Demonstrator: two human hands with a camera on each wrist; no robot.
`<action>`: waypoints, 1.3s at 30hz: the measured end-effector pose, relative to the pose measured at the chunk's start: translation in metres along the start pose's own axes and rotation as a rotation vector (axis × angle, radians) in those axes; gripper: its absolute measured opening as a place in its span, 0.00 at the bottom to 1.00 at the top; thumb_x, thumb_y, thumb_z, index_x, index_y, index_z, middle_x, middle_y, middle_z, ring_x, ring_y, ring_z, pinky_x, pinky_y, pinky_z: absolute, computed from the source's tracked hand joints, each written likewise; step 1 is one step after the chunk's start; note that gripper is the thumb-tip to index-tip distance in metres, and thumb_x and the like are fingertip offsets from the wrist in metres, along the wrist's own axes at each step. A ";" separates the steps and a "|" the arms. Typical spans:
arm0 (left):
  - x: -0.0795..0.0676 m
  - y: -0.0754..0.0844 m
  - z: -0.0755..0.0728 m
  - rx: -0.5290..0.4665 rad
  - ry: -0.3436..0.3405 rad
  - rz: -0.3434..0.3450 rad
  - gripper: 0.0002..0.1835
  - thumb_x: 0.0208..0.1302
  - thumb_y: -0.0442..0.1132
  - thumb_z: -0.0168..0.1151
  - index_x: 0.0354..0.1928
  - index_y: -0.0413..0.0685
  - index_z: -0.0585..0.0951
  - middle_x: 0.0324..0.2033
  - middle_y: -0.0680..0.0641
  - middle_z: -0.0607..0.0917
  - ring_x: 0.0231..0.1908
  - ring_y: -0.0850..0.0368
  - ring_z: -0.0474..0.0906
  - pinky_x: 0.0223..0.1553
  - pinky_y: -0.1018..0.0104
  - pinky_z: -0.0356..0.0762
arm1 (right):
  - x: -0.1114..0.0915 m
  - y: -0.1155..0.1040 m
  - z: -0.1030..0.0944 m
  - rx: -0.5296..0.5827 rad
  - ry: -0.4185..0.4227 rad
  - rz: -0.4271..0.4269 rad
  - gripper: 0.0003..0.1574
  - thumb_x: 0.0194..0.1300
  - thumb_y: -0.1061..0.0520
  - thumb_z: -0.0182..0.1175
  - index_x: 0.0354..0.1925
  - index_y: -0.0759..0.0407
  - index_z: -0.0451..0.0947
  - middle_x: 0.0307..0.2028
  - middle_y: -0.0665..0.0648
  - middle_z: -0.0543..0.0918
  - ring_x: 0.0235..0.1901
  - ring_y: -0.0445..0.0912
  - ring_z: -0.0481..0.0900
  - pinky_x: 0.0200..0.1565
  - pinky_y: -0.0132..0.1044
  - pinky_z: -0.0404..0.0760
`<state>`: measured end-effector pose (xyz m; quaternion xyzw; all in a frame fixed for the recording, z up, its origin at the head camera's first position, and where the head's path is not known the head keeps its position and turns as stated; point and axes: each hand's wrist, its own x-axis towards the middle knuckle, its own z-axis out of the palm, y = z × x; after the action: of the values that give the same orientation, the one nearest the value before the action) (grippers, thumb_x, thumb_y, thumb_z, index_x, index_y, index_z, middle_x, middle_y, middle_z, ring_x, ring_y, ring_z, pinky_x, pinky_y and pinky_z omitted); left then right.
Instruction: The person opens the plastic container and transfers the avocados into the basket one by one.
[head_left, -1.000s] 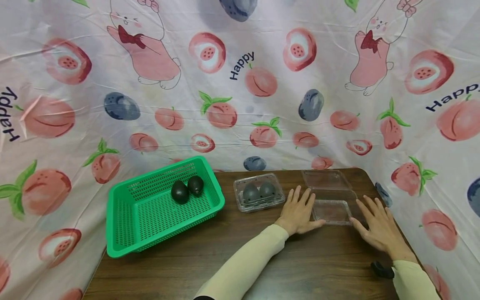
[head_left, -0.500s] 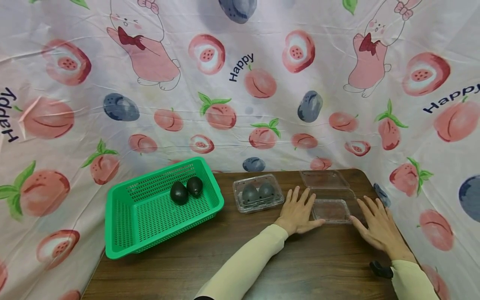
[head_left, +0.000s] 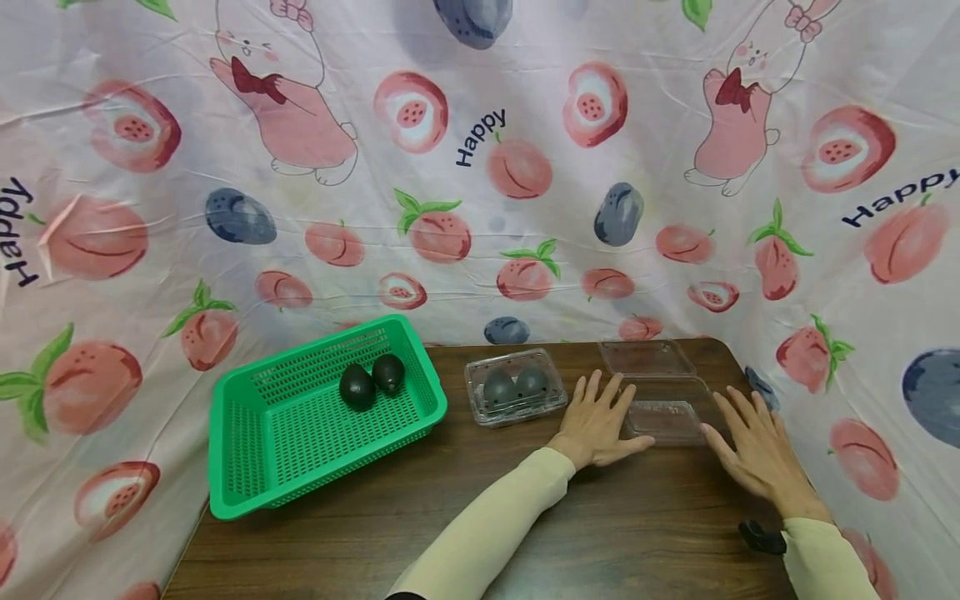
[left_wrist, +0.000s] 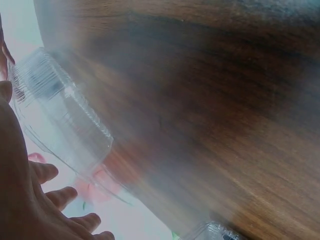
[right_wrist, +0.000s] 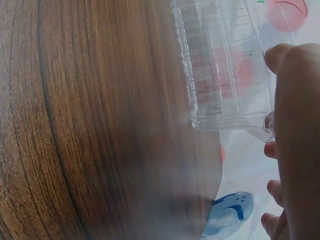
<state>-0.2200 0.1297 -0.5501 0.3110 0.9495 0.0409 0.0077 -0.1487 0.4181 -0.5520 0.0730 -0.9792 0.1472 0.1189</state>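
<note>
An open, clear plastic clamshell box (head_left: 664, 422) lies between my two hands at the right of the table, its lid (head_left: 647, 358) folded back toward the wall. My left hand (head_left: 595, 422) is at the box's left side with fingers spread and straight, thumb pointing toward the box's near corner. On the other side is my right hand (head_left: 753, 450), also with straight, spread fingers. Its thumb (right_wrist: 278, 57) overlaps the rim of the box in the right wrist view. Neither hand is curled round anything.
A closed clear clamshell (head_left: 516, 387) holding two dark avocados stands just left of my left hand. Farther left, a green plastic basket (head_left: 322, 467) contains two dark avocados (head_left: 357, 387). A fruit-printed cloth (head_left: 480, 208) hangs behind the table (head_left: 525, 533) and along its sides.
The head view has drifted very slightly. Both hands stay spread at the sides of the open clamshell box, with hardly any movement.
</note>
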 end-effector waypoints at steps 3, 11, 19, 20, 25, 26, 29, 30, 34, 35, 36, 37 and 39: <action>-0.001 -0.001 -0.001 -0.005 0.006 0.005 0.52 0.78 0.85 0.36 0.93 0.67 0.54 0.93 0.54 0.54 0.93 0.42 0.49 0.94 0.45 0.49 | 0.001 -0.001 -0.002 -0.002 0.010 0.000 0.45 0.86 0.38 0.58 0.81 0.69 0.68 0.80 0.80 0.66 0.80 0.86 0.56 0.74 0.89 0.55; 0.000 -0.004 0.004 0.004 0.026 0.006 0.53 0.76 0.88 0.33 0.93 0.71 0.52 0.93 0.54 0.53 0.93 0.42 0.47 0.94 0.43 0.46 | 0.000 -0.006 -0.005 0.002 0.006 0.008 0.51 0.84 0.35 0.60 0.85 0.66 0.62 0.81 0.81 0.64 0.82 0.86 0.54 0.80 0.86 0.47; -0.013 -0.010 -0.009 0.044 0.066 -0.026 0.51 0.77 0.86 0.40 0.93 0.71 0.55 0.92 0.53 0.57 0.93 0.41 0.47 0.93 0.39 0.49 | 0.003 -0.019 -0.006 -0.046 0.054 -0.044 0.52 0.80 0.34 0.63 0.85 0.62 0.64 0.80 0.79 0.68 0.81 0.85 0.58 0.77 0.87 0.54; -0.014 -0.011 -0.010 0.039 0.073 -0.028 0.51 0.77 0.85 0.41 0.93 0.71 0.55 0.92 0.53 0.57 0.93 0.41 0.47 0.93 0.39 0.49 | 0.004 -0.021 -0.006 -0.045 0.059 -0.050 0.52 0.80 0.34 0.64 0.85 0.62 0.64 0.80 0.79 0.68 0.81 0.85 0.58 0.77 0.87 0.54; -0.023 -0.019 -0.013 0.009 0.092 -0.039 0.50 0.78 0.84 0.41 0.93 0.70 0.55 0.93 0.52 0.55 0.93 0.40 0.45 0.93 0.37 0.48 | 0.006 -0.032 -0.006 -0.038 0.079 -0.088 0.52 0.78 0.34 0.66 0.85 0.62 0.66 0.80 0.78 0.68 0.81 0.85 0.57 0.77 0.87 0.54; -0.025 -0.020 -0.013 0.005 0.093 -0.042 0.50 0.78 0.84 0.41 0.93 0.70 0.56 0.93 0.51 0.55 0.93 0.40 0.45 0.93 0.37 0.48 | 0.006 -0.034 -0.005 -0.037 0.079 -0.095 0.53 0.78 0.34 0.66 0.85 0.61 0.65 0.81 0.78 0.68 0.81 0.84 0.57 0.78 0.87 0.53; -0.031 -0.025 -0.014 0.000 0.095 -0.056 0.50 0.78 0.84 0.42 0.93 0.70 0.56 0.93 0.51 0.54 0.94 0.40 0.44 0.93 0.37 0.47 | 0.008 -0.042 -0.004 -0.023 0.077 -0.116 0.54 0.78 0.34 0.67 0.86 0.61 0.64 0.82 0.77 0.67 0.83 0.83 0.55 0.80 0.86 0.50; -0.032 -0.027 -0.015 0.003 0.097 -0.061 0.50 0.78 0.84 0.42 0.93 0.70 0.56 0.93 0.51 0.54 0.94 0.40 0.44 0.93 0.37 0.47 | 0.009 -0.044 -0.004 -0.017 0.076 -0.123 0.54 0.78 0.34 0.67 0.86 0.61 0.64 0.82 0.77 0.66 0.84 0.82 0.55 0.81 0.85 0.49; -0.038 -0.033 -0.016 -0.002 0.106 -0.078 0.50 0.79 0.83 0.42 0.93 0.69 0.56 0.93 0.51 0.54 0.94 0.39 0.43 0.93 0.36 0.47 | 0.012 -0.054 -0.003 -0.013 0.076 -0.150 0.55 0.78 0.33 0.66 0.87 0.60 0.63 0.83 0.76 0.66 0.85 0.81 0.54 0.82 0.84 0.50; -0.040 -0.035 -0.017 -0.005 0.110 -0.083 0.50 0.79 0.83 0.42 0.92 0.69 0.57 0.93 0.51 0.54 0.93 0.39 0.43 0.93 0.36 0.47 | 0.013 -0.057 -0.003 -0.013 0.076 -0.156 0.55 0.78 0.33 0.66 0.87 0.60 0.63 0.83 0.76 0.66 0.85 0.81 0.54 0.82 0.84 0.49; -0.042 -0.037 -0.017 -0.012 0.113 -0.087 0.50 0.79 0.83 0.42 0.92 0.69 0.57 0.93 0.51 0.54 0.93 0.38 0.43 0.92 0.36 0.48 | 0.013 -0.059 -0.003 -0.015 0.073 -0.162 0.55 0.79 0.33 0.66 0.87 0.60 0.63 0.83 0.76 0.67 0.85 0.81 0.54 0.82 0.83 0.49; -0.043 -0.038 -0.017 -0.018 0.115 -0.091 0.49 0.79 0.83 0.43 0.92 0.69 0.57 0.93 0.50 0.54 0.93 0.38 0.43 0.92 0.36 0.48 | 0.014 -0.061 -0.003 -0.019 0.074 -0.168 0.55 0.78 0.33 0.66 0.87 0.60 0.63 0.83 0.75 0.67 0.85 0.81 0.54 0.82 0.84 0.50; -0.047 -0.042 -0.019 -0.025 0.119 -0.100 0.49 0.79 0.83 0.43 0.92 0.69 0.57 0.93 0.50 0.54 0.93 0.37 0.44 0.92 0.35 0.49 | 0.016 -0.066 -0.002 -0.024 0.078 -0.180 0.55 0.77 0.33 0.67 0.87 0.60 0.64 0.83 0.75 0.68 0.85 0.81 0.55 0.82 0.83 0.51</action>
<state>-0.2075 0.0669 -0.5357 0.2601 0.9620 0.0707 -0.0429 -0.1519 0.3547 -0.5288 0.1537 -0.9650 0.1269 0.1706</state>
